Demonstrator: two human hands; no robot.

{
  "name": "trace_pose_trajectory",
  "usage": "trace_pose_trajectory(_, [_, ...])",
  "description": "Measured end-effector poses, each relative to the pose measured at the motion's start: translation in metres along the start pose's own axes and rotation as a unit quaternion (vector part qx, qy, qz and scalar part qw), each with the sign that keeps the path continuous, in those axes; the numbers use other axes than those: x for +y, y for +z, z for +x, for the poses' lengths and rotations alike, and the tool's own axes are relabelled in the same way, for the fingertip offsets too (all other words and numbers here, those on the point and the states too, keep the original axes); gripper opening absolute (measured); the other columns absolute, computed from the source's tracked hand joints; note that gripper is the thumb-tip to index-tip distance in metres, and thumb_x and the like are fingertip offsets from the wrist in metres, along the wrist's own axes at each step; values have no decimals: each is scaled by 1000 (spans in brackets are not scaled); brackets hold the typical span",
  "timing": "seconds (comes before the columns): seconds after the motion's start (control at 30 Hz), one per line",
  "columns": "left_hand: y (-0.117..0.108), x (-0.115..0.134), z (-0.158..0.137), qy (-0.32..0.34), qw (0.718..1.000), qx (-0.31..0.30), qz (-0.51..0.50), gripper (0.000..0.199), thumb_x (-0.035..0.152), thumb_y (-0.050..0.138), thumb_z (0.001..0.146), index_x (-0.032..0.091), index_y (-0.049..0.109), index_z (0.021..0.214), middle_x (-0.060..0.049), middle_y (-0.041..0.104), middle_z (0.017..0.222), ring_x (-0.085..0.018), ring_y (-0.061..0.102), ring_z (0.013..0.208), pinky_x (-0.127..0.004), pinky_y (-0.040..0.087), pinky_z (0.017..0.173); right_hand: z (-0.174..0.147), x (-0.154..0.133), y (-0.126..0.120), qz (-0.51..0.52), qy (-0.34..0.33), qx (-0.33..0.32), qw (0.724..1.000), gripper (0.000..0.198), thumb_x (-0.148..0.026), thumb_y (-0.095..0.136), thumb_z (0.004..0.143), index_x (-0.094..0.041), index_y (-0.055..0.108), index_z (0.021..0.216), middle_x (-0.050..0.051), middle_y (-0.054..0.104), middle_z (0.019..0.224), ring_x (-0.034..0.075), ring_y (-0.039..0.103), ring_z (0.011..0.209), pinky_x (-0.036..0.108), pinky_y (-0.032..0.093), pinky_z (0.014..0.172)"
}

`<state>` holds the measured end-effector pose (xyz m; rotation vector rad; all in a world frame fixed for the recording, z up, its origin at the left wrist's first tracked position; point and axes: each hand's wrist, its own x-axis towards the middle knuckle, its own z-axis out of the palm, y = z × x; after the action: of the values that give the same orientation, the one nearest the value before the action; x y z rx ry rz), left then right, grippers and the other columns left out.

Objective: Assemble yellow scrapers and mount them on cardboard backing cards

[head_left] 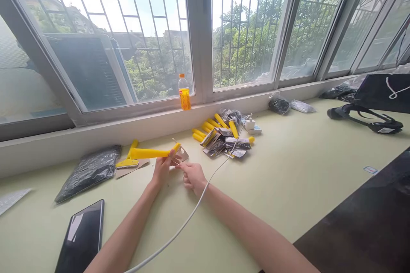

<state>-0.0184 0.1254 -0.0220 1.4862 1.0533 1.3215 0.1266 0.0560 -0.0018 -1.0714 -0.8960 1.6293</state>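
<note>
My left hand (162,168) is closed around a yellow scraper (150,153), whose long handle points left and whose head is at the hand. Close against it, my right hand (193,175) is closed in a pinch on a thin light rod (176,163) that reaches toward the scraper's head; its kind is too small to tell. Left of my hands, another yellow scraper (128,162) lies on a brown card (133,169). Behind the fingers is a second brown card (183,154), partly hidden. Tiny dark bits lie on the table near my left hand.
Several yellow scrapers in printed cards (221,140) are heaped behind my hands, beside a white charger (250,124). Its white cable (195,208) crosses over my right wrist. A black bag (89,175), a phone (81,239), an orange drink bottle (184,94) and a black headset (365,117) are around.
</note>
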Motion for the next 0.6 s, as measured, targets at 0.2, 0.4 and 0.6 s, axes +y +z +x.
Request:
trace_pose_trajectory(0.2, [4,1,-1,49,992,44,110,54,66,57,92,15,72,81,-9,74,81,-18,69,67,-30,56,71,3,-3,-3,62,8,-39,997,24,-30,53,102,-8,64,98,-12,22,51,5,14,44,18,15,39])
trace_pose_trajectory(0.4, [9,3,-17,14,989,69,127,50,63,54,93,17,69,84,-7,70,78,-16,64,64,-27,50,62,0,8,-7,35,-41,-62,997,35,-44,69,87,-10,66,95,-13,24,49,5,16,41,20,20,35])
trace_pose_trajectory(0.6, [9,5,-42,7,991,69,114,42,58,50,93,19,66,88,-7,70,82,-19,63,74,-30,49,71,-15,24,-6,-16,-120,-35,992,44,-55,69,76,-14,63,91,-12,28,49,6,24,38,22,30,34])
